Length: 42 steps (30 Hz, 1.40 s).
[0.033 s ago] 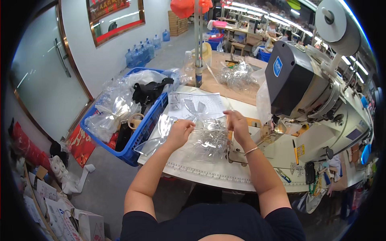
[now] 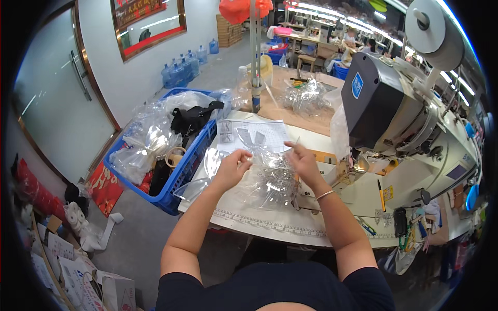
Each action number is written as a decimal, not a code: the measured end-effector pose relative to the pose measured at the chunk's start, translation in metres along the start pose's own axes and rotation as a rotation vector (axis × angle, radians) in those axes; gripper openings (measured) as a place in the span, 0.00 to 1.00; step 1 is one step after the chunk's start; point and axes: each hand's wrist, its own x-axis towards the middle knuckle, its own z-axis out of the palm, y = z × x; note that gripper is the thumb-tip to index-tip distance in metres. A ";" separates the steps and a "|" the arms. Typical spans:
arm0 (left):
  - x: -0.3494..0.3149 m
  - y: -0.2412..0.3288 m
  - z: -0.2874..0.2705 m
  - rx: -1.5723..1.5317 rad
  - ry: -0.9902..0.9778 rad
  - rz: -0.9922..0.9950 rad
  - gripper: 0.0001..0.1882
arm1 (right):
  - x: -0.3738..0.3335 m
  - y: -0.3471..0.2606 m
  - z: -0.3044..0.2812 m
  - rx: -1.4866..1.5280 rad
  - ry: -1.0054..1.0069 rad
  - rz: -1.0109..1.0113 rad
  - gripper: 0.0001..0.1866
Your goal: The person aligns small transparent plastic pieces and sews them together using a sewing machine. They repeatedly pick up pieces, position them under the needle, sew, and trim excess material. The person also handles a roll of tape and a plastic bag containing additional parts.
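My left hand (image 2: 234,168) hovers over the left side of a heap of clear plastic pieces (image 2: 272,181) on the white sewing table. Its fingers are curled but apart, with nothing visible in them. Across the heap, my right hand (image 2: 306,163) is closed, and a thin pale strip (image 2: 298,139) sticks up by its fingers. The rest of that strip is hidden by the hand. Behind the heap, a printed sheet (image 2: 270,129) with grey shapes lies flat, partly covered by clear plastic.
To the right stands a sewing machine (image 2: 376,103) with a large white thread spool (image 2: 428,33). A blue basket (image 2: 194,166) of clear plastic and black items sits left of the table. Thread snips (image 2: 367,226) and a pen (image 2: 381,196) lie at right. A metal post (image 2: 256,57) rises behind.
A thin pale strip stretched between both hands; now it no longer spans them. The left fingers have come apart, and the right hand has shifted slightly left.
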 end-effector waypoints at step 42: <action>0.133 -0.026 0.036 -0.938 -0.148 -0.735 0.09 | 0.115 0.013 0.013 -0.853 -0.013 -0.697 0.07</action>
